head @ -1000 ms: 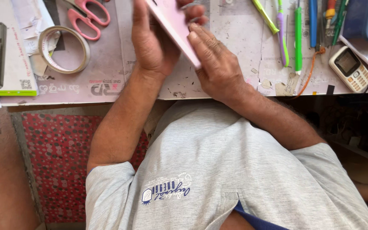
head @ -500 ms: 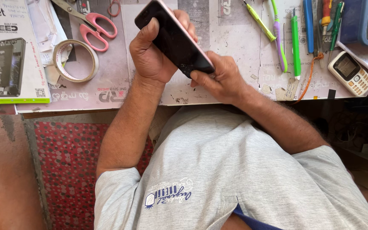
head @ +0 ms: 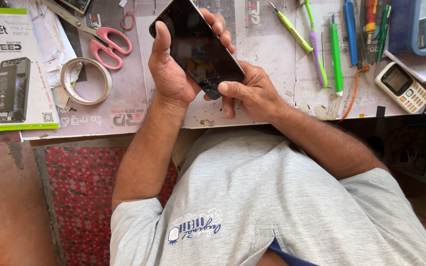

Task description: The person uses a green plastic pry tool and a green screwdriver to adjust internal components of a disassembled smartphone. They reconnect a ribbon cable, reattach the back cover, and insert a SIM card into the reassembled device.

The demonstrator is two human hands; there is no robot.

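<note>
While the person's grey shirt (head: 282, 197) fills the near part of the view, both forearms reach away from it to a smartphone (head: 197, 47) held just above the worktable (head: 272, 106). The phone is a slim dark slab with a glossy black screen facing up; fine cracks show near its nearer right corner, and the glass mirrors a little light. Its long axis runs on a diagonal, the near end pointing down to the right and the far end up to the left, tilted off the table plane.

The right hand (head: 252, 93) is closed on the phone's near end, thumb pressed at the cracked corner and fingers curled beneath. The left hand (head: 173, 74) is clamped along the phone's left edge, thumb lying up the side and fingertips wrapping over the far right edge.

On the table to the left lie a roll of clear tape (head: 86, 81) and, beyond it, pink-handled scissors (head: 105, 43); a white and green battery package (head: 11, 69) sits at the far left. To the right are green and purple hand tools (head: 335, 54), and a small white keypad phone (head: 403, 87) near the right edge.
</note>
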